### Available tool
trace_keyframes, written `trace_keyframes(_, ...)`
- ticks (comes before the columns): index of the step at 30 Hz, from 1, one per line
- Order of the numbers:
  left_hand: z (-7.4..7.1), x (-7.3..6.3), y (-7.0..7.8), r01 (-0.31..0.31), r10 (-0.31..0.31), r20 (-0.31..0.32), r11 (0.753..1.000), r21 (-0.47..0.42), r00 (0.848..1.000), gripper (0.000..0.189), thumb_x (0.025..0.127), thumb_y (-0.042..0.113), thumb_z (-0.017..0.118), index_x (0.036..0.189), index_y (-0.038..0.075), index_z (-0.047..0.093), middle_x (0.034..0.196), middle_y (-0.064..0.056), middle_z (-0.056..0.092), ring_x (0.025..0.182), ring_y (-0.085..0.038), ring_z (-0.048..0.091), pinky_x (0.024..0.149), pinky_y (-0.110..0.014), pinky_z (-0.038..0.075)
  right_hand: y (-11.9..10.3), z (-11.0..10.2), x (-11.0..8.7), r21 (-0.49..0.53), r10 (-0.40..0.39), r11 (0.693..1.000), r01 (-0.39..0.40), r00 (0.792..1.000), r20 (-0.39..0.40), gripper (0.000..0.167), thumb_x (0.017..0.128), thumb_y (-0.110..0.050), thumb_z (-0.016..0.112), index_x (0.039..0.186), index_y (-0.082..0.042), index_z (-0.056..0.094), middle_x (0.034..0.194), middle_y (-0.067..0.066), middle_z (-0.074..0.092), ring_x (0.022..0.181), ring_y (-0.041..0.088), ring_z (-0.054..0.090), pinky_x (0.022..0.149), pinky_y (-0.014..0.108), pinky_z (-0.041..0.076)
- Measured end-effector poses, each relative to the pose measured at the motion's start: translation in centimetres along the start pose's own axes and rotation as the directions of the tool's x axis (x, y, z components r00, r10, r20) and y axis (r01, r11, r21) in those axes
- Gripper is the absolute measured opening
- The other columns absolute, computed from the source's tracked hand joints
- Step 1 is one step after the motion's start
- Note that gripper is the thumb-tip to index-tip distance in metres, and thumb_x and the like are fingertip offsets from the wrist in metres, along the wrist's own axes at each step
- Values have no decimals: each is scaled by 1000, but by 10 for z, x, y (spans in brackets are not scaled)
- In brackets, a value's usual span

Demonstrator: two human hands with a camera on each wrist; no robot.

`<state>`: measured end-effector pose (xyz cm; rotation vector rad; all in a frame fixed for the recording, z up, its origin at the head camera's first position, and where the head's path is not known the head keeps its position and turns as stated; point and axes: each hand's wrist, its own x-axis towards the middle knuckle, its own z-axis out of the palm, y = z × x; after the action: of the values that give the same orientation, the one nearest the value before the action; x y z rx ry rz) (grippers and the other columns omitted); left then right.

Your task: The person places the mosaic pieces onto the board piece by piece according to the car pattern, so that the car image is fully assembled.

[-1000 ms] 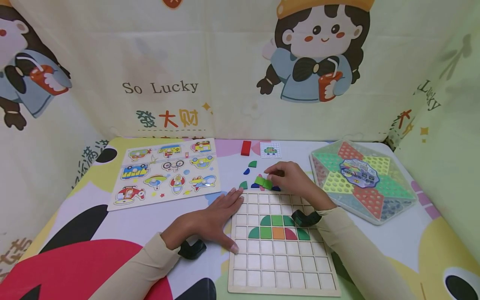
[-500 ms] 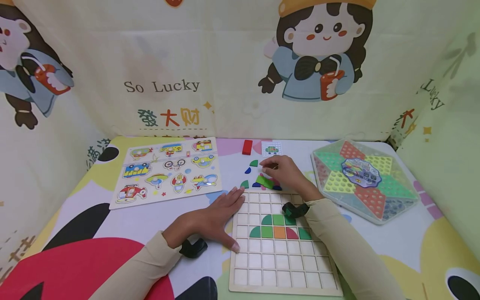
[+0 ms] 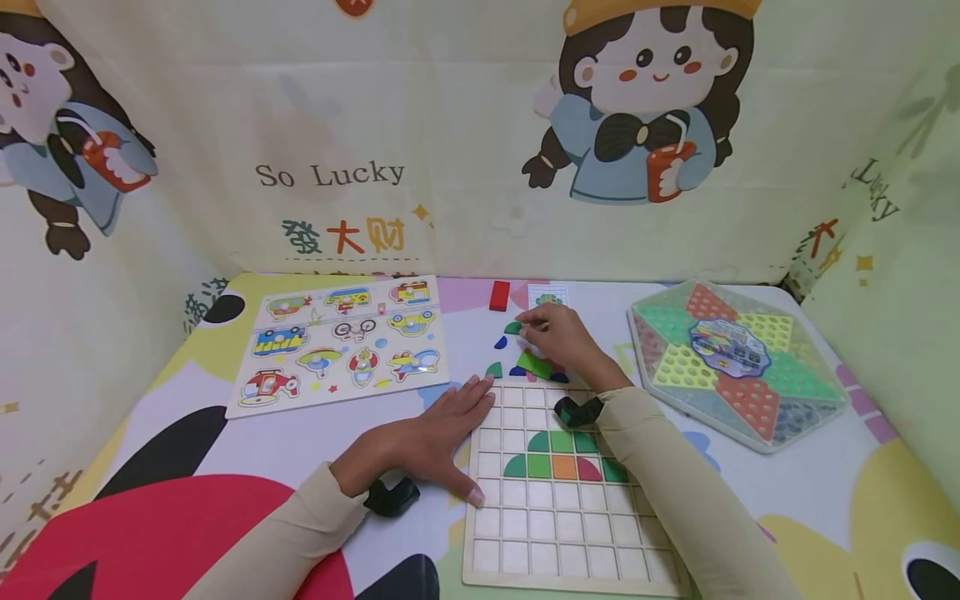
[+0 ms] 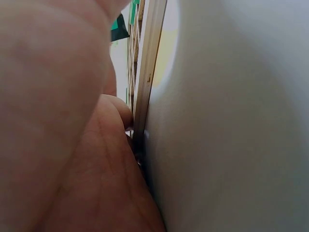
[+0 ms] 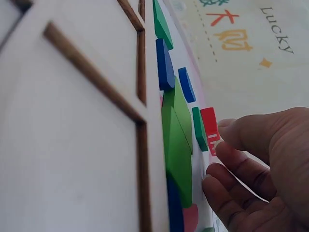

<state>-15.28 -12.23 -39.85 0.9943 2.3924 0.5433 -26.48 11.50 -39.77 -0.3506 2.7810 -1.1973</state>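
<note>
In the head view my left hand lies with spread fingers on the left edge of the wooden grid board. Its palm and the board's side fill much of the left wrist view. Set in the grid are green, orange and dark pink pieces, among them an orange square. My right hand reaches beyond the board, beside a green quarter-circle piece. In the right wrist view its fingers are loosely bent near that green piece, with no piece visibly held.
Light green pieces, small blue pieces and another green piece lie behind the board. A red block and a pattern card are farther back. A vehicle puzzle sits left, a hexagonal game board right.
My right hand has moved away from the light green pieces, leftward and farther back to the green quarter-circle piece. My left hand has stayed on the board's edge.
</note>
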Motion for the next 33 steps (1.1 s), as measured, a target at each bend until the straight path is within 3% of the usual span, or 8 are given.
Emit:
trace_keyframes(8,0,0,2,12,-12,3,1000,4,1000,122,71,67,73,157,13,8,162,3,-11,145,-14,-17,117,-40,-4,0,4,9,-20,-4,1000,4,1000,24,26,94,-12,64,119,-9,71,110,9,62,103,25,58,89,36,52)
trace_keyframes(16,0,-1,3,19,-19,3,1000,3,1000,121,70,66,74,158,13,9,163,3,-10,145,-14,-16,117,-40,-4,-1,7,15,-65,28,998,-25,999,45,26,93,-11,64,117,-10,72,111,9,61,100,24,53,81,34,52)
trace_keyframes(21,-1,0,4,31,-31,4,1000,0,999,121,70,66,74,158,14,9,163,4,-10,145,-13,-16,116,-40,-5,-3,8,17,-70,29,997,-26,998,48,25,92,-11,66,116,-9,72,114,10,61,103,25,53,86,36,52)
trace_keyframes(30,1,0,2,25,-25,5,1000,0,1000,121,70,67,74,158,14,9,162,4,-11,145,-13,-17,116,-40,-5,-4,9,17,-98,27,995,-21,998,61,24,93,-14,65,115,-8,73,106,8,60,96,23,52,76,32,51)
trace_keyframes(33,0,1,1,26,-26,7,1000,-1,1000,122,70,68,74,158,14,9,162,5,-11,145,-13,-17,116,-40,-5,-3,7,18,-109,30,994,-24,998,56,23,96,-17,62,115,-9,73,105,7,61,96,22,52,78,33,51)
